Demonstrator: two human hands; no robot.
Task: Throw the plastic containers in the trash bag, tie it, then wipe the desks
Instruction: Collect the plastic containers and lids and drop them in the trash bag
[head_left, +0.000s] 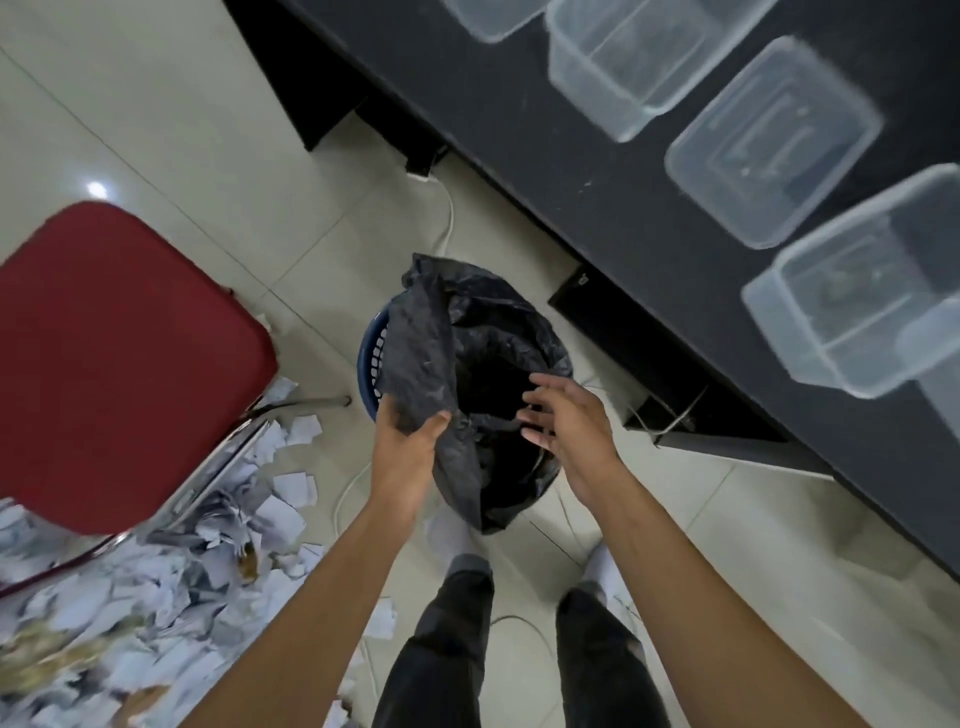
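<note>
A black trash bag lines a blue basket on the floor in front of my feet. My left hand grips the bag's left flap at its near edge. My right hand hovers over the bag's open mouth, fingers spread and holding nothing. Several clear plastic containers stand on the black desk to the right: one nearest, one behind it, and one further back.
A red chair stands at the left on chrome legs. Torn paper scraps litter the floor under and beside it. White cables run across the tiles. My two legs stand just behind the basket.
</note>
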